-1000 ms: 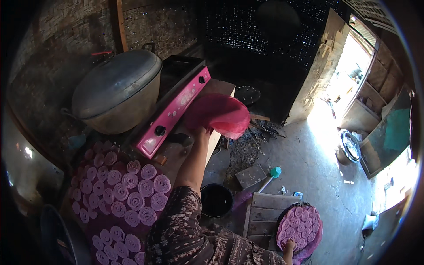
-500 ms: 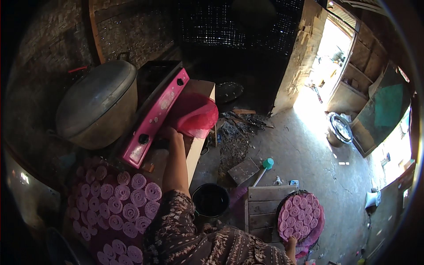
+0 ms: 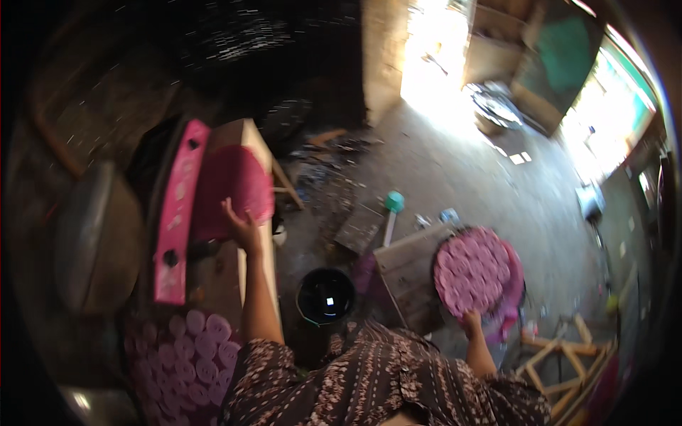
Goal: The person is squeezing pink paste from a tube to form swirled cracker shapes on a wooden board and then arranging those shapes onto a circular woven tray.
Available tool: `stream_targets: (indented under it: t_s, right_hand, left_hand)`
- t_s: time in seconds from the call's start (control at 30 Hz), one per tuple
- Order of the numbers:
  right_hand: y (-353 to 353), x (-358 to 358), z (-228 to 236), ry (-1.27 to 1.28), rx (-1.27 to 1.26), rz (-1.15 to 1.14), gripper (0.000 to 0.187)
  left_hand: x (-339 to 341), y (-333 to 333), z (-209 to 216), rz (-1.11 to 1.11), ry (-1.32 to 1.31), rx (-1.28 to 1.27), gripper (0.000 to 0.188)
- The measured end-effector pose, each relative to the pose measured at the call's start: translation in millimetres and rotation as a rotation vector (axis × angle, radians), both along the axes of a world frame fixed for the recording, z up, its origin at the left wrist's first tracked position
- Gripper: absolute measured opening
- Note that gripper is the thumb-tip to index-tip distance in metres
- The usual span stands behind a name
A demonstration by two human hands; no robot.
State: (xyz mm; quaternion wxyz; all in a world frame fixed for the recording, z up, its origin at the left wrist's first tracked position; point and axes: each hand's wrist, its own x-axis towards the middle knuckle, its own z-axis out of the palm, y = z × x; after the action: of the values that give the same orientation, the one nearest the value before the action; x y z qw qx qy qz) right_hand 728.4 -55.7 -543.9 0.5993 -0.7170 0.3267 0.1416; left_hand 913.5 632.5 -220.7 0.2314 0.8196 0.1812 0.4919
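One round rosette cluster (image 3: 472,267), near edge at right grip (image 3: 471,324).

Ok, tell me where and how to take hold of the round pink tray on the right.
Take the round pink tray by its outer edge, coming from the near side, where the right hand is. Pink coils cover most of its broad, flat top, so gripping from above would probably squash them.
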Motion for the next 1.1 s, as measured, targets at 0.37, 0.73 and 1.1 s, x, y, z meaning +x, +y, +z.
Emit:
stream_targets:
  t_s: [0.37, 0.73, 1.1]
  right_hand:
    - [-71, 37, -20, 0.205, -0.04, -0.327, 0.024]
    - [-160, 120, -79, 0.234, -0.258, -0.439, 0.02]
    - [-143, 153, -54, 0.501, -0.478, -0.324, 0.033]
  left_hand:
    - [73, -327, -211, -0.871, 0.892, -0.449, 0.04]
    - [185, -543, -313, -1.028, 1.108, 0.265, 0.042]
    - [209, -620, -322, -0.669, 1.293, 0.577, 0.036]
